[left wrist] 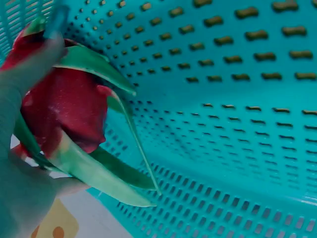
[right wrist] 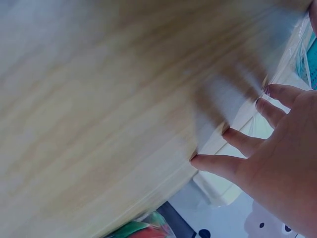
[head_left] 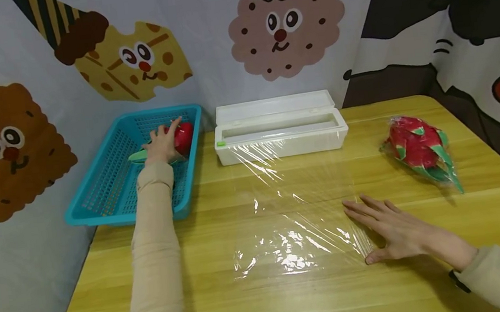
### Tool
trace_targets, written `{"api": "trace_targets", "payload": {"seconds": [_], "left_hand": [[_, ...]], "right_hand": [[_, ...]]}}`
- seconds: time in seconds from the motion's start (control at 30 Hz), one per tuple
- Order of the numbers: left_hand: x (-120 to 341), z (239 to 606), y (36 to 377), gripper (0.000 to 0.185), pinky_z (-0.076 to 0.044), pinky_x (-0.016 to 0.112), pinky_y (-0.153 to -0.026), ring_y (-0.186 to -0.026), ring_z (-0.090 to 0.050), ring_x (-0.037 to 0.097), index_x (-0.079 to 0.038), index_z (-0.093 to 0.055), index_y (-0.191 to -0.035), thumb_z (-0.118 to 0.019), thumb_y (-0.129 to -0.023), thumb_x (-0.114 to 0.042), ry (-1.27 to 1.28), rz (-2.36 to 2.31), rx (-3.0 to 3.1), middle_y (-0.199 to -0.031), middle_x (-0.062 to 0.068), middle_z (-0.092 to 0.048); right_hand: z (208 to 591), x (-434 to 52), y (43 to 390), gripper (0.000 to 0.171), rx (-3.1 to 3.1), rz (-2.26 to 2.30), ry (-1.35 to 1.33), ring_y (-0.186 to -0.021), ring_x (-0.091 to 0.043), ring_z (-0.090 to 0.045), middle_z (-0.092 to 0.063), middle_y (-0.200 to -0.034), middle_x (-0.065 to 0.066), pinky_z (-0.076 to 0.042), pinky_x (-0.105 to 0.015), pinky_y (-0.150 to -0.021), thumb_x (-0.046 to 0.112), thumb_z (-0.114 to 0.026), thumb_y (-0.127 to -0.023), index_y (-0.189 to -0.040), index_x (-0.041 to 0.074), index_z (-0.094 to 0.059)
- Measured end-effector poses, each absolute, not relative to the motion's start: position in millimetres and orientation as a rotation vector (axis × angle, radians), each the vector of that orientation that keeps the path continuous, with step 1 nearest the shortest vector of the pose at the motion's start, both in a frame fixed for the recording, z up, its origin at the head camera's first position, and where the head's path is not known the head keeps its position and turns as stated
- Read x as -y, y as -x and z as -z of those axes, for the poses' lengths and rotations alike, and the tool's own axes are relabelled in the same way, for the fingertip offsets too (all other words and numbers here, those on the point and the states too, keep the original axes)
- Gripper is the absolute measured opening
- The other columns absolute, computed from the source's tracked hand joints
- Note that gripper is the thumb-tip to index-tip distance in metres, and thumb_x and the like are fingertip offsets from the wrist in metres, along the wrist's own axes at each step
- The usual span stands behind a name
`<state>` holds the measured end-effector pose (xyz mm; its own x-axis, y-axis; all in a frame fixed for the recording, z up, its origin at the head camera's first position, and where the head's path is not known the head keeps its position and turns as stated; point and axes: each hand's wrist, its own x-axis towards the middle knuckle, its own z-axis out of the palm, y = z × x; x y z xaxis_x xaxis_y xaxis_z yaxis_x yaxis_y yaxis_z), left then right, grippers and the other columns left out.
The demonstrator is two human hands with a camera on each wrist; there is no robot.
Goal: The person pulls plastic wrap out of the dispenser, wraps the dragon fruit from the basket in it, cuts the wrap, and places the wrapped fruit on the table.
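While curled round fruit [head_left: 182,137], left hand [head_left: 163,145] outstretched.

The left hand [head_left: 162,144] covers part of the dragon fruit [head_left: 183,136] in the blue basket [head_left: 112,191], upper left of the head view. The left wrist view cuts the hand off at its left edge. The right wrist view is motion-blurred across the table [right wrist: 99,99]; the right hand [right wrist: 277,163] runs off its right edge.

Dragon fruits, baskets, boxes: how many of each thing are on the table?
Dragon fruit: 2, one in the left hand, one wrapped
Blue basket: 1
White wrap box: 1
Plastic wrap sheet: 1
Total: 5
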<state>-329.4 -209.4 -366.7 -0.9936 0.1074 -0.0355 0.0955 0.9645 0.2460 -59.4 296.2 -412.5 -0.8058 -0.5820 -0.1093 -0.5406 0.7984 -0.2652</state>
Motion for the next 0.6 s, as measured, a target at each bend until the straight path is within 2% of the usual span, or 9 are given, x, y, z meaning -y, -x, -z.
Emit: {"api": "trace_targets", "payload": {"seconds": [0.1,0.23,0.6], "left_hand": [[210,369,330,0.102,-0.031,0.08,-0.09,-0.131,-0.023,0.054,-0.028,-0.018,-0.149,-0.082,-0.071,-0.017,-0.171,-0.364,-3.114,-0.144,0.03,-0.027],[212,369,330,0.096,-0.039,0.075,-0.086,-0.127,-0.027,0.054,-0.024,-0.024,-0.147,-0.082,-0.071,-0.015,-0.187,-0.365,-3.132,-0.142,0.031,-0.029],[214,347,320,0.094,-0.044,0.071,-0.083,-0.124,-0.031,0.055,-0.022,-0.027,-0.146,-0.083,-0.07,-0.021,-0.254,-0.401,-3.178,-0.139,0.029,-0.034]], "right_hand": [[413,-296,60,0.103,-2.795,0.329,0.881,-0.141,-0.045,-0.022,-0.022,-0.159,-0.004,-0.025,-0.077,-0.098,0.074,-0.059,-0.071,-0.149,0.013,-0.031],[413,-296,61,0.103,-2.795,0.32,0.885,-0.141,-0.045,-0.022,-0.021,-0.159,-0.004,-0.025,-0.077,-0.098,0.074,-0.059,-0.071,-0.149,0.013,-0.031],[411,-294,60,0.103,-2.81,0.333,0.903,-0.141,-0.044,-0.022,-0.022,-0.159,-0.004,-0.026,-0.077,-0.097,0.073,-0.06,-0.071,-0.149,0.012,-0.032]]}}
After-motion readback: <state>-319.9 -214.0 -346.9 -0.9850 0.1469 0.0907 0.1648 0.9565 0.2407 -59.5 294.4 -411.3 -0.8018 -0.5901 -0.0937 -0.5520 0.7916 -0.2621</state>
